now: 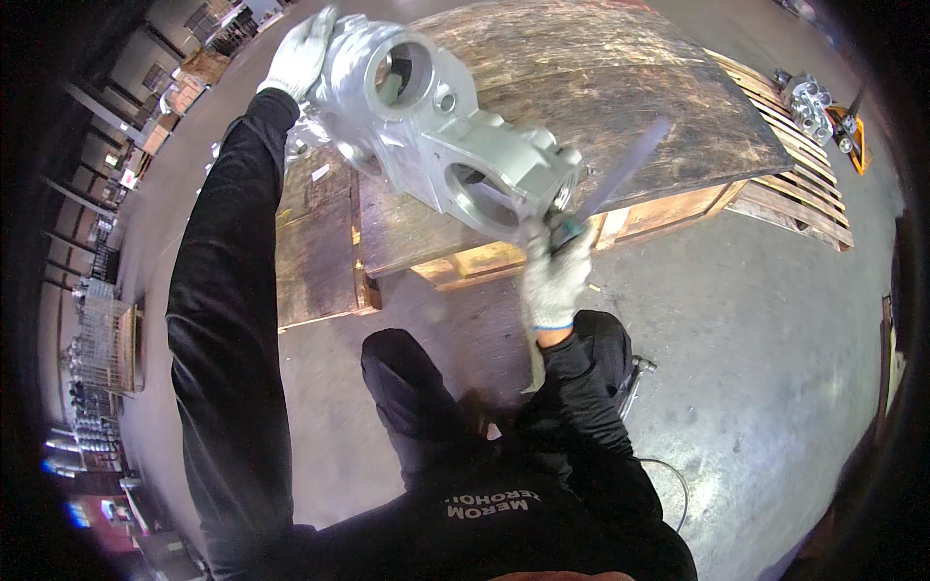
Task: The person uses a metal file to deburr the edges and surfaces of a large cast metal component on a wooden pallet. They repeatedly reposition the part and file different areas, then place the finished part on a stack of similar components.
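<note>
A large silver cast-metal housing point(436, 126) with round bores lies tilted on the worn wooden board point(620, 87) of a low platform. My left hand point(300, 53), in a white glove, grips the far end of the housing. My right hand point(557, 271), also gloved, is closed on the handle of a long flat metal file point(625, 169). The file's blade is blurred and slants up to the right from the near end of the housing.
Wooden pallets point(794, 194) stick out under the board at the right. More silver castings point(812, 105) sit on a yellow pallet truck at the far right. A second board point(315, 237) lies at the left. An air tool with hose point(639, 373) rests on the concrete floor. Wire racks point(97, 349) stand far left.
</note>
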`<action>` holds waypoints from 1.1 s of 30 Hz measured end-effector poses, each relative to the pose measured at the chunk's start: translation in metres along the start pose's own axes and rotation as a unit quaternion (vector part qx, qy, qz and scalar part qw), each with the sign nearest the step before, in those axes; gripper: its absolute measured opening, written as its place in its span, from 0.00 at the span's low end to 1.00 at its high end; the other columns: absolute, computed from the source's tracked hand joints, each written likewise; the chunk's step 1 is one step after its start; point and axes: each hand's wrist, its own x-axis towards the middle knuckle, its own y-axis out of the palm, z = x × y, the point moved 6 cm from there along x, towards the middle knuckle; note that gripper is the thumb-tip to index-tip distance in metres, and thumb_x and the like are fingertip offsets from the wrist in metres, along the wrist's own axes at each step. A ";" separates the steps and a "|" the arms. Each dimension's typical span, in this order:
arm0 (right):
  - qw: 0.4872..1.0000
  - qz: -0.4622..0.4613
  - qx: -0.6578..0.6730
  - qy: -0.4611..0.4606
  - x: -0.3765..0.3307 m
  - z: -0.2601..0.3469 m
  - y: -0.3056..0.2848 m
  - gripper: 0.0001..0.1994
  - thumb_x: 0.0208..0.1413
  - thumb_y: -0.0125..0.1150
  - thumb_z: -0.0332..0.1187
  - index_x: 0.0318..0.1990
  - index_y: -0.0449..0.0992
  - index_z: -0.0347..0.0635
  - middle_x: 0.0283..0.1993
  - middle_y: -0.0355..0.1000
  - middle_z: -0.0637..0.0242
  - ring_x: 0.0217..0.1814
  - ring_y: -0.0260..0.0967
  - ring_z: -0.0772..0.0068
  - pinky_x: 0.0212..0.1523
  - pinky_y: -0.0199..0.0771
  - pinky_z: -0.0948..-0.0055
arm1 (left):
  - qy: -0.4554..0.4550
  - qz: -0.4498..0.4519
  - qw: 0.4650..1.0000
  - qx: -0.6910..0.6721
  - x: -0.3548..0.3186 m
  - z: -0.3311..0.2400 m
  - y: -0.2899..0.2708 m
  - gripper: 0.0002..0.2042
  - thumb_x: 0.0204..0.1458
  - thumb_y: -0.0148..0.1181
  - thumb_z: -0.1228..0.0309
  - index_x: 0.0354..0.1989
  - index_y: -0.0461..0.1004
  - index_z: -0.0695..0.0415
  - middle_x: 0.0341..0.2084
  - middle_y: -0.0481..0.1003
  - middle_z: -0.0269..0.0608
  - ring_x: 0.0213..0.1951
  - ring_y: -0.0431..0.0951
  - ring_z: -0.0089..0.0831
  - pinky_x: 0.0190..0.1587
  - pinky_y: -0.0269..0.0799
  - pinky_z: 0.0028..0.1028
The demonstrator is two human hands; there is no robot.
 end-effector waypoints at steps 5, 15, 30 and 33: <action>0.996 0.030 -0.083 0.011 -0.036 -0.015 0.012 0.21 0.64 0.68 0.42 0.55 0.69 0.39 0.39 0.81 0.52 0.41 0.83 0.48 0.40 0.81 0.59 | -0.058 0.027 0.995 0.082 -0.042 -0.024 -0.022 0.29 0.73 0.39 0.51 0.69 0.65 0.63 0.57 0.76 0.66 0.62 0.74 0.56 0.66 0.66 0.39; 0.993 0.113 0.002 -0.035 0.118 -0.065 0.016 0.12 0.65 0.67 0.34 0.45 0.70 0.37 0.34 0.77 0.64 0.33 0.68 0.75 0.39 0.75 0.71 | -0.173 -0.054 0.970 0.164 0.004 -0.046 0.035 0.20 0.60 0.46 0.61 0.47 0.84 0.58 0.49 0.79 0.63 0.56 0.78 0.58 0.60 0.74 0.49; 0.951 0.183 0.089 0.231 -0.026 -0.026 -0.079 0.23 0.75 0.52 0.38 0.72 0.64 0.39 0.29 0.67 0.71 0.21 0.64 0.82 0.23 0.69 0.77 | 0.038 -0.127 0.980 0.146 -0.138 -0.041 -0.042 0.17 0.62 0.44 0.72 0.51 0.80 0.58 0.46 0.82 0.56 0.51 0.79 0.58 0.59 0.72 0.46; 0.940 0.218 0.156 0.213 -0.035 -0.027 -0.083 0.28 0.75 0.50 0.35 0.79 0.56 0.43 0.28 0.63 0.74 0.21 0.63 0.83 0.24 0.68 0.78 | -0.038 -0.159 0.977 0.140 -0.185 -0.024 -0.059 0.18 0.65 0.45 0.69 0.54 0.79 0.62 0.44 0.81 0.57 0.47 0.80 0.53 0.54 0.74 0.44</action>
